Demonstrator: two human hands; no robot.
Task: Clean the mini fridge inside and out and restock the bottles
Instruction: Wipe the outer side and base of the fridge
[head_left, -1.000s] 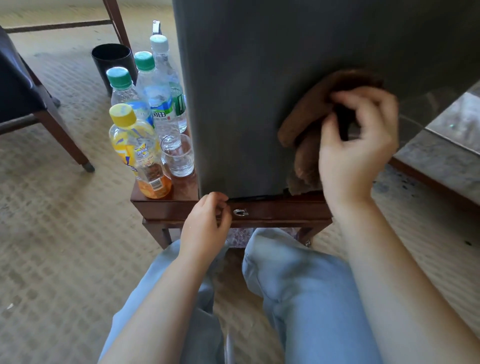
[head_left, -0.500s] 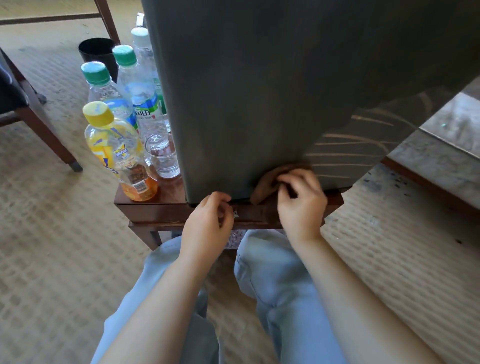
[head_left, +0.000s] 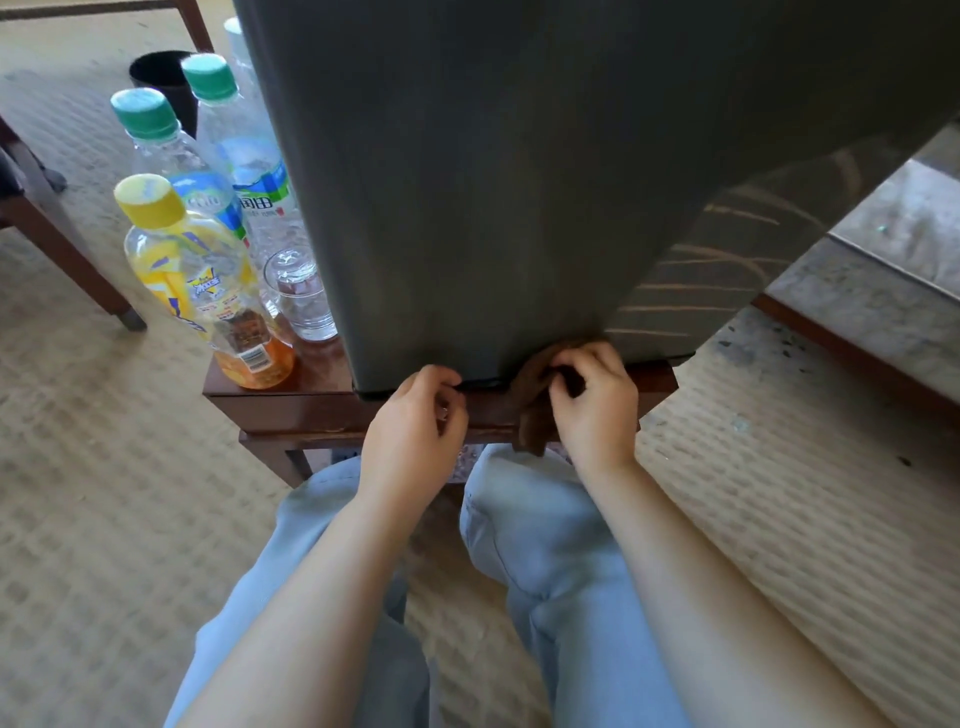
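Lowered, right grip clamps cloth at fridge base; left grip unclear; bottle holds orange drink.

Single head-worn view, steeply downward, close above mini fridge front.

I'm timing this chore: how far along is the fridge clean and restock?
Done: unclear; the inside is hidden behind the closed fridge front. In hand: the right hand grips a brown cloth at the front's bottom edge, so outside wiping seems under way. To do: the bottles stand on the table beside the fridge, not restocked.
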